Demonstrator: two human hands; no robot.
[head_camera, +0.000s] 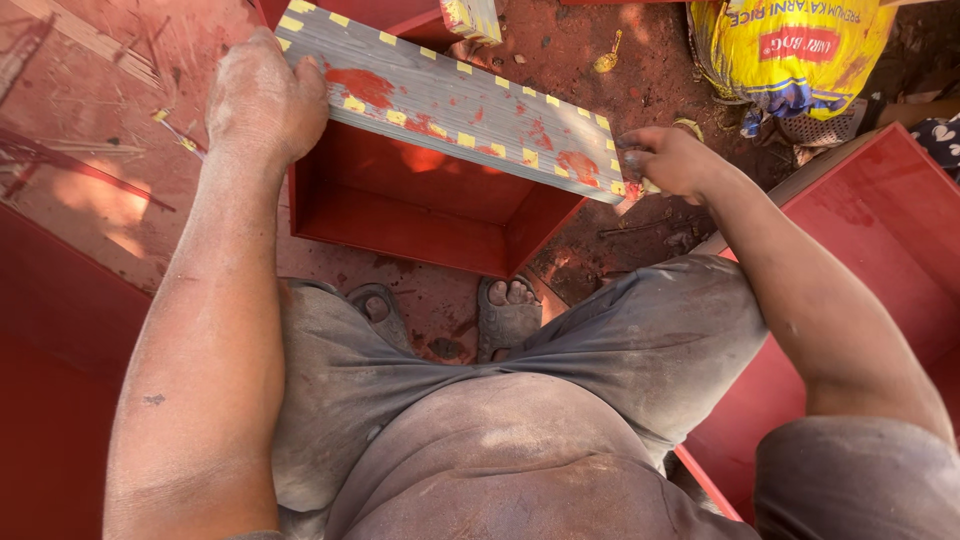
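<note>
The grey board (455, 105) lies diagonally across the red box (420, 205), long axis running between both hands. Left hand (262, 100) fingers curl closed over its far end; right hand (670, 160) fingers pinch its near end.

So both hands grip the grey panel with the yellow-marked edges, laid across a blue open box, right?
Not quite: the box under the panel is red, not blue, as the head view shows. The rest holds: the left hand and the right hand each hold an end of the grey panel with yellow-marked edges.

Floor (640, 80) was packed red dirt, all scuffed up with debris and sunlit patches. Yellow printed sack (790, 50) slumped at 1 o'clock, and red-painted panels (880, 230) leaned at 3 and 9.
</note>
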